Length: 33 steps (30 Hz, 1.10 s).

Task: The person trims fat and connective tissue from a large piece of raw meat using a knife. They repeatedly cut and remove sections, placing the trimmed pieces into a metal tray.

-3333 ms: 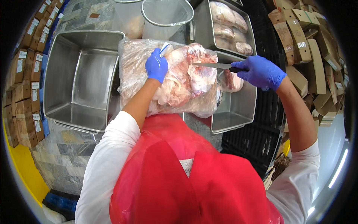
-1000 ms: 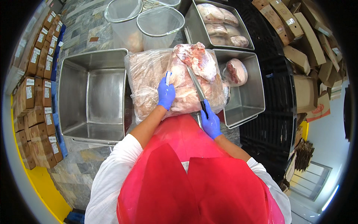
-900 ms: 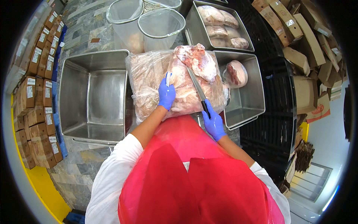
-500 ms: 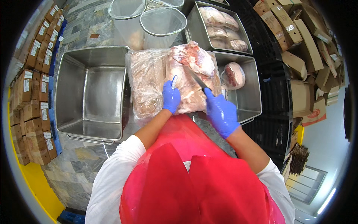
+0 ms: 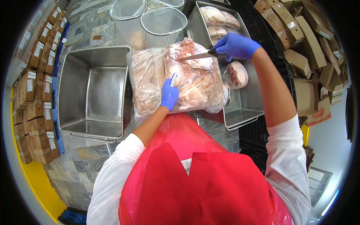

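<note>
My right hand (image 5: 235, 47), in a blue glove, is closed on a black-handled knife (image 5: 198, 56); its long blade points left across a raw cut of meat (image 5: 191, 48). My left hand (image 5: 168, 93), also blue-gloved, grips a small blue-and-white item (image 5: 173, 80) at the left edge of the paler meat below that cut. The meat rests on a wide, plastic-wrapped slab (image 5: 146, 82) in the centre.
Steel tubs stand left (image 5: 92, 97), right (image 5: 240, 116) with wrapped meat (image 5: 235, 75), and behind (image 5: 202, 26) holding several packs. Clear bins (image 5: 157, 30) are at the back. Boxes line the left (image 5: 30, 97); flattened cartons (image 5: 311, 45) pile beside black pallets at right.
Since half a second ago my right hand has swung up and rightward with the knife, turning the blade nearly horizontal over the top cut. My left hand has stayed in about the same place.
</note>
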Tool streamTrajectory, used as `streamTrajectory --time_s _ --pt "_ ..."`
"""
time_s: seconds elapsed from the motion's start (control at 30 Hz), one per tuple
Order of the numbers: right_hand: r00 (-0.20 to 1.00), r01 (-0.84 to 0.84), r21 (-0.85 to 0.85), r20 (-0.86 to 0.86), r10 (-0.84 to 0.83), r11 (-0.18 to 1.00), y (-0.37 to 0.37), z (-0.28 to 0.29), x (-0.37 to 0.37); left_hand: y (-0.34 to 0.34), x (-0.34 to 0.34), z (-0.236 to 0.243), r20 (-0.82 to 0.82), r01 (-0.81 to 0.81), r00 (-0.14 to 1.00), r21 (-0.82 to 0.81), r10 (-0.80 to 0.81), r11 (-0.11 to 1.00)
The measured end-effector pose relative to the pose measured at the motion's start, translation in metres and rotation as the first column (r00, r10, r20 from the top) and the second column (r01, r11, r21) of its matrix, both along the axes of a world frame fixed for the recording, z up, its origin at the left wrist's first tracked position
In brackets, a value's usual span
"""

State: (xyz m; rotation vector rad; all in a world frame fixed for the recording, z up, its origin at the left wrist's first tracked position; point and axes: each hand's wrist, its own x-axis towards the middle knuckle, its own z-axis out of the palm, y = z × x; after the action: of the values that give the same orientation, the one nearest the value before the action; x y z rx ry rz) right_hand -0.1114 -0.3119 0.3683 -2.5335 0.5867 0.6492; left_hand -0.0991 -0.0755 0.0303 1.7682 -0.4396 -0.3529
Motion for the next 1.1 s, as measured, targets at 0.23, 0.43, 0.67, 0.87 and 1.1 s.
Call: streamTrajectory --time_s 0.23,0.43,0.67,0.87,1.1 --pt "0.931 0.039 -0.344 0.354 0.091 0.938 0.098 -0.073 -0.152 -0.002 -0.003 -0.005 -0.064 -0.026 0.998 -0.044 0.023 0.999" --pt "0.894 0.192 -0.410 0.448 0.014 0.892 0.123 -0.089 -0.212 -0.007 -0.011 0.003 -0.041 -0.059 0.997 -0.009 0.059 0.998" --pt "0.916 0.169 -0.458 0.400 0.032 0.873 0.128 -0.093 -0.193 -0.005 -0.007 0.013 0.005 -0.013 1.000 0.009 0.013 1.000" --pt "0.941 0.098 -0.466 0.331 0.070 0.879 0.131 -0.088 -0.179 -0.002 -0.006 0.007 -0.011 0.000 1.000 0.031 0.000 1.000" --pt "0.951 -0.075 -0.571 0.206 0.231 0.817 0.154 -0.086 -0.144 -0.001 -0.014 0.018 0.003 0.032 0.999 0.056 -0.033 0.998"
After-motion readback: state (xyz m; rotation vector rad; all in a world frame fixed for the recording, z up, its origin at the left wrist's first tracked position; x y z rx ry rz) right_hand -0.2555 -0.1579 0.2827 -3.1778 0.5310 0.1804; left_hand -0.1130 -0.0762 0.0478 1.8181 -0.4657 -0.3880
